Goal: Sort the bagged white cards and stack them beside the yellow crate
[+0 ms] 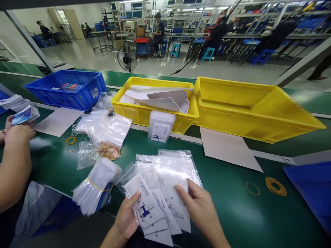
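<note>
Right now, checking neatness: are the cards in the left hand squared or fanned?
Fanned: the left hand holds the cards with edges staggered.

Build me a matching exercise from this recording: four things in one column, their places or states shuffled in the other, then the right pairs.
Things
1. Fanned white paper cards with blue print
2. Thick, long bundle of whitish packets
3. Black round-caged fan
4. Small clear-bagged white pack

Places or states
A. Cinched by a yellow rubber band
B. In front of the yellow plastic bin holding white sheets
C. In the left hand
D. Beyond the green tabletop

Pairs: 1-C, 2-A, 3-D, 4-B
</note>
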A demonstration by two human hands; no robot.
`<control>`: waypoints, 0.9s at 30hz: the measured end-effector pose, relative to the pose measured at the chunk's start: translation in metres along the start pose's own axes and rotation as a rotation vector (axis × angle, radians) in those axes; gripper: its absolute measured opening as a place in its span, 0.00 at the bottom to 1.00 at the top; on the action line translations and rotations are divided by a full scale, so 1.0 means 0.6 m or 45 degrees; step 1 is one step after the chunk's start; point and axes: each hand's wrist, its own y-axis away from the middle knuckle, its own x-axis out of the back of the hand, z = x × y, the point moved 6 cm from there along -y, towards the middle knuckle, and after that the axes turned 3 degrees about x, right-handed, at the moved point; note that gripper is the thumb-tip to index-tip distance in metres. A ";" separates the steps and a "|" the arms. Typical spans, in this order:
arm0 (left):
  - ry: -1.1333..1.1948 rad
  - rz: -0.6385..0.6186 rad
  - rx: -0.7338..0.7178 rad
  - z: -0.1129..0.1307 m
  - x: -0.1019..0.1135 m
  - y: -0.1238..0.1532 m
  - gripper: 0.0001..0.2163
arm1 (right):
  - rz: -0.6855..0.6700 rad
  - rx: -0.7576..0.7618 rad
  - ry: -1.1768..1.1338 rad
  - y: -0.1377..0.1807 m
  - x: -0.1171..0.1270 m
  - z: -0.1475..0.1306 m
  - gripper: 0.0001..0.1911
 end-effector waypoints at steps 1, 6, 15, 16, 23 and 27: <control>0.003 0.003 -0.010 0.004 0.000 0.000 0.24 | 0.015 -0.035 -0.013 -0.010 0.015 0.005 0.25; -0.016 0.071 -0.068 0.021 0.007 0.004 0.24 | 0.293 0.008 0.149 -0.039 0.070 0.009 0.37; -0.093 0.023 -0.109 0.016 -0.016 0.002 0.27 | -0.556 0.073 -0.034 0.037 -0.088 -0.024 0.23; -0.107 0.013 -0.101 0.014 -0.019 0.002 0.28 | -0.457 0.024 -0.062 0.036 -0.086 -0.022 0.22; -0.138 -0.014 -0.032 0.012 -0.019 0.001 0.26 | -0.057 -0.046 -0.060 0.003 -0.002 0.006 0.26; -0.120 0.027 -0.113 0.029 -0.012 0.003 0.23 | 0.173 -0.035 0.091 -0.025 0.047 0.017 0.33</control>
